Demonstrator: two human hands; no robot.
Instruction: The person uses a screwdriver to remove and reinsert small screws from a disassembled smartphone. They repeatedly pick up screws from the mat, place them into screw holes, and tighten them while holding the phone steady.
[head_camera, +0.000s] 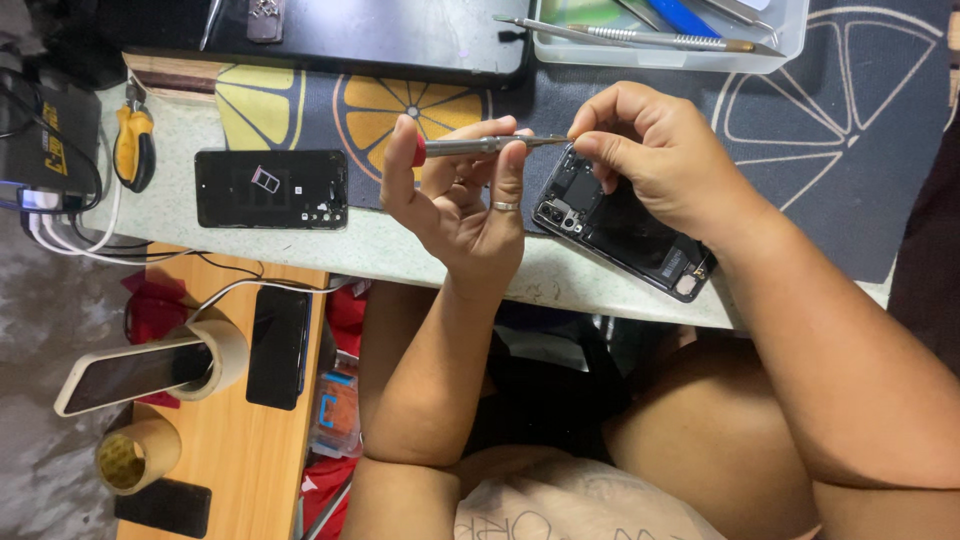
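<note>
Across the whole top of my view, from 10 to 2 o'clock, runs the dark fabric mat with orange and yellow citrus-slice prints (400, 100), spread on a pale speckled worktop (400, 250). At 7 o'clock a light wooden side table (240, 440) carries a black phone lying face down (277, 347), a cream-cased phone (130, 375) propped in a roll of masking tape (225, 345), and a second tape roll (135, 455).

Top right, around 1 o'clock, there's a clear plastic tray (660, 50) with metal tools in it. Over at 10 o'clock a black phone back cover (270, 188) lies flat, with yellow-handled pliers (133, 145) just to its left.

Dead centre, slightly toward 2 o'clock, the opened black smartphone with its camera module exposed (610, 225) rests tilted at the worktop's near edge. My right hand (655, 160) sits on top of it, thumb and forefinger pinched together at the tip of a slim silver screwdriver with a red end cap (480, 146). My left hand (455, 195), ring on one finger, has its fingers loosely curled around the screwdriver's handle, holding it level just above the phone.
</note>
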